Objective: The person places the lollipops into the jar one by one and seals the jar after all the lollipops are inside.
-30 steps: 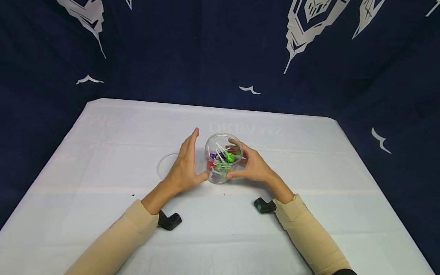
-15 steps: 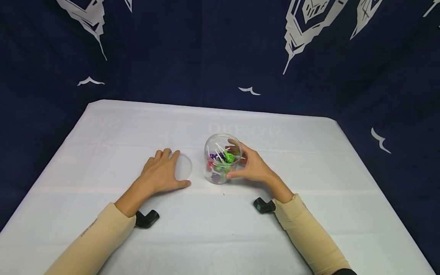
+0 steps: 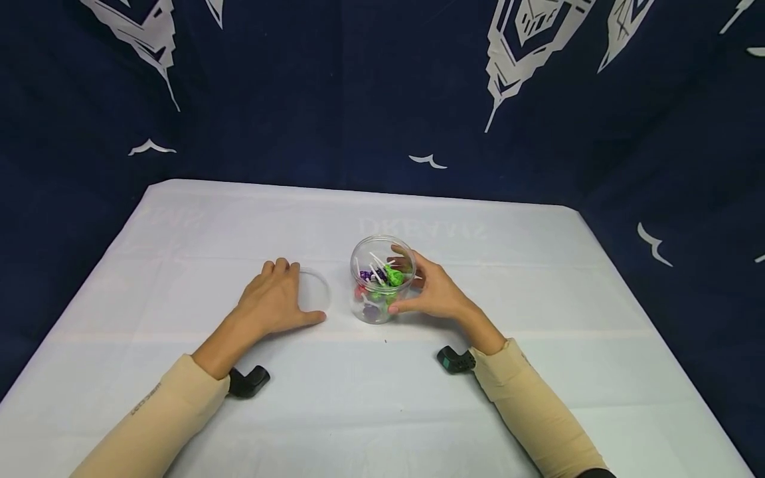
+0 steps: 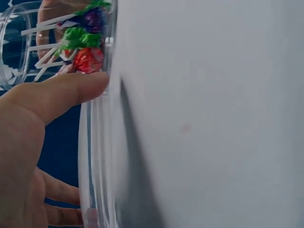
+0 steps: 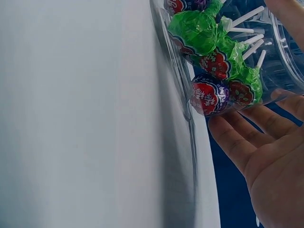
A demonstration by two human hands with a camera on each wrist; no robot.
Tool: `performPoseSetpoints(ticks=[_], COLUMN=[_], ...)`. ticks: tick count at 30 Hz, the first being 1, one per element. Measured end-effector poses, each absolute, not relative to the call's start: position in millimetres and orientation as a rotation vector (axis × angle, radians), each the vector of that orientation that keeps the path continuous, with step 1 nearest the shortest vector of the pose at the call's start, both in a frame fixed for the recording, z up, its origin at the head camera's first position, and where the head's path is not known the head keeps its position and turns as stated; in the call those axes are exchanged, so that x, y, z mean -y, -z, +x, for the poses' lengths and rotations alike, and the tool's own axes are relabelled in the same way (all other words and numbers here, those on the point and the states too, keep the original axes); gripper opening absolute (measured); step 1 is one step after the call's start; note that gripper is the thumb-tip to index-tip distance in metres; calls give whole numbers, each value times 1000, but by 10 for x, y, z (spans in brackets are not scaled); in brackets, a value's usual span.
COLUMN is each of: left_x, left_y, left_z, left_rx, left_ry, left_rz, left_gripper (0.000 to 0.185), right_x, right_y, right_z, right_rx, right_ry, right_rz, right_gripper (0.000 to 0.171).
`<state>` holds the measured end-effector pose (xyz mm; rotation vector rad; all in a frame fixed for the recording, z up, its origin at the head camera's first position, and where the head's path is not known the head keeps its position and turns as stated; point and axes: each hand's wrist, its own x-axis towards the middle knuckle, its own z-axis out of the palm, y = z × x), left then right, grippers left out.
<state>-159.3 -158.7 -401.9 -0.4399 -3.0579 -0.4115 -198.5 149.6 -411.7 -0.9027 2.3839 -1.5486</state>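
Observation:
A clear jar stands upright on the white table, with wrapped lollipops inside, green, purple and red, their white sticks pointing up. My right hand holds the jar from its right side; in the right wrist view, fingers wrap round its wall. To the left of the jar lies a clear round lid, flat on the table. My left hand spans the lid and grips its rim, thumb on the near side and fingers on the far side. Part of the lid is hidden under the palm.
The white cloth-covered table ends at a dark blue curtain with white prints. A black wrist camera sits under the left wrist and another black camera under the right.
My left hand has left the jar's side, moved left and down, and taken hold of the lid's rim. The right hand and the jar have stayed put.

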Motion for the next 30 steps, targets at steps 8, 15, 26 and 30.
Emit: performPoseSetpoints(ticks=[8,15,26,30], left_x=[1560,1541,1235,1057], left_y=[3853,3572,3203,3117], left_z=[-1657,-1662,-1621,-1597], left_rx=[3009,2897,2853,2863], left_ry=[454,615,667,607], left_rz=[-349,-211,-261,-338], left_gripper=[101,102,106,106], right_x=[-1513,-1513,-1513,-1515], right_y=[4128,4143,4125,4126], right_z=[-1983,-1987,-1984,-1988], right_rx=[-2398,-2372,-2387,-2388], right_ry=[1527,1547,1530,1528], right_rz=[-883,-914,-919,-923], right_gripper=[103,104,104,103])
